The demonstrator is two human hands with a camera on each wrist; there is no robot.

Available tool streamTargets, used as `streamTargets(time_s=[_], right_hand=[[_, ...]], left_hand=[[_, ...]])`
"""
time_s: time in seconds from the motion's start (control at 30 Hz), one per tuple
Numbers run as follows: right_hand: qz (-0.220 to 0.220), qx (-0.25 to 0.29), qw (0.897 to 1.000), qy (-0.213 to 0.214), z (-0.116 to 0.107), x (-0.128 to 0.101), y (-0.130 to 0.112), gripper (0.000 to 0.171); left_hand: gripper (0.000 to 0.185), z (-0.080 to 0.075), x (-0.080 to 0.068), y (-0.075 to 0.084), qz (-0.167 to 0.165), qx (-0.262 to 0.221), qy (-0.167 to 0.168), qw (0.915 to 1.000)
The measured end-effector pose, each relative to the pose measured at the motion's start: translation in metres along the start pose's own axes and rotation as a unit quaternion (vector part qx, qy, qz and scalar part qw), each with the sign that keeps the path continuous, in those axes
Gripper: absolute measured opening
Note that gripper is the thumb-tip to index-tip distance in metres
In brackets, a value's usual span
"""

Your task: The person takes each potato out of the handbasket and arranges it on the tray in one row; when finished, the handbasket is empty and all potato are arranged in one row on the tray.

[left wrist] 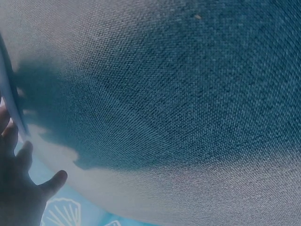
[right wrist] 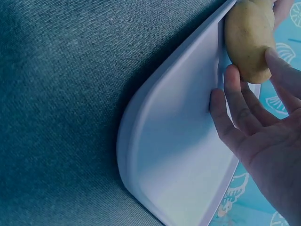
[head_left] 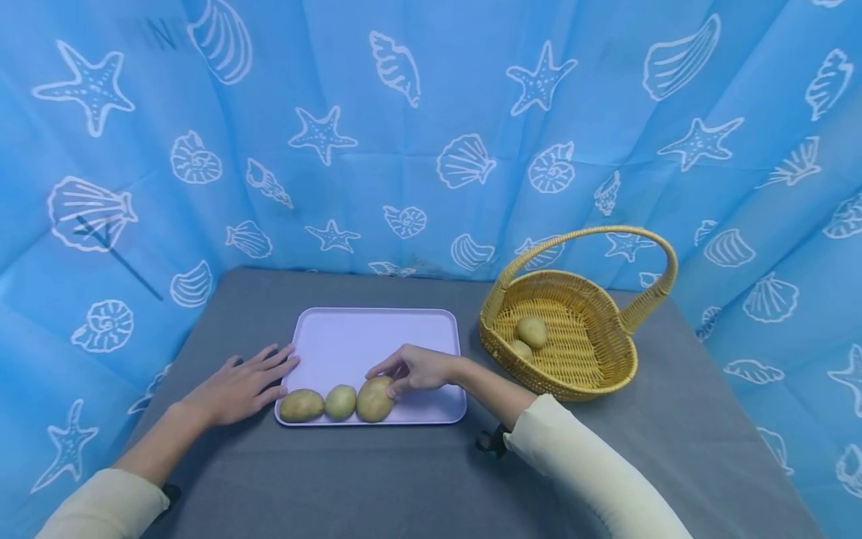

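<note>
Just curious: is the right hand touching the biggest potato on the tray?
Touching: in the right wrist view, the right hand's fingertips rest against the potato.

Looking like a staged recording booth, not a real home or kitchen: blue curtain [head_left: 431,112] with shell and starfish print is hanging around three sides, grey cloth is covering the table [head_left: 431,479], and only a tray [head_left: 377,337] and basket [head_left: 572,337] are sitting on it.
</note>
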State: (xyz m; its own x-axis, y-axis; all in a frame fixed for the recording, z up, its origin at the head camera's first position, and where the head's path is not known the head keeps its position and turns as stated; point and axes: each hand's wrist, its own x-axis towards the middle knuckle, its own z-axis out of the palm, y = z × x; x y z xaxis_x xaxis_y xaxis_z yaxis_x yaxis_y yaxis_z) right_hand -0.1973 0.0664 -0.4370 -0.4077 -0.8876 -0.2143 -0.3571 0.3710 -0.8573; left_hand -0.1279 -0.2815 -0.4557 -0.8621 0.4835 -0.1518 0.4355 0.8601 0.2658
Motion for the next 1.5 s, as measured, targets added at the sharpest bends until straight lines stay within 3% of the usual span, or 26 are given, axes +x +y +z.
streamTargets(time_s=[0.23,0.6,0.87,1.13,1.5], right_hand=[[0.006,-0.012,1.0,-0.014,-0.002,0.0,-0.002,0.046],[0.036,-0.059,0.998,0.013,-0.005,-0.013,-0.009,0.053],[0.03,-0.056,0.998,0.03,-0.033,-0.065,-0.022,0.061],[0.049,-0.08,0.993,0.077,-0.069,-0.123,-0.03,0.066],[0.112,-0.052,0.992,0.022,-0.117,-0.182,-0.014,0.074]], left_hand=[[0.059,0.001,0.001,0.0,0.002,-0.003,0.003,1.0],[0.059,0.001,0.001,0.003,0.005,-0.01,0.005,0.9999],[0.057,0.006,0.002,0.0,0.025,-0.02,0.032,0.999],[0.061,-0.001,0.001,0.001,-0.002,-0.009,0.0,1.0],[0.058,0.004,-0.001,-0.002,0.01,-0.02,0.016,0.9996]])
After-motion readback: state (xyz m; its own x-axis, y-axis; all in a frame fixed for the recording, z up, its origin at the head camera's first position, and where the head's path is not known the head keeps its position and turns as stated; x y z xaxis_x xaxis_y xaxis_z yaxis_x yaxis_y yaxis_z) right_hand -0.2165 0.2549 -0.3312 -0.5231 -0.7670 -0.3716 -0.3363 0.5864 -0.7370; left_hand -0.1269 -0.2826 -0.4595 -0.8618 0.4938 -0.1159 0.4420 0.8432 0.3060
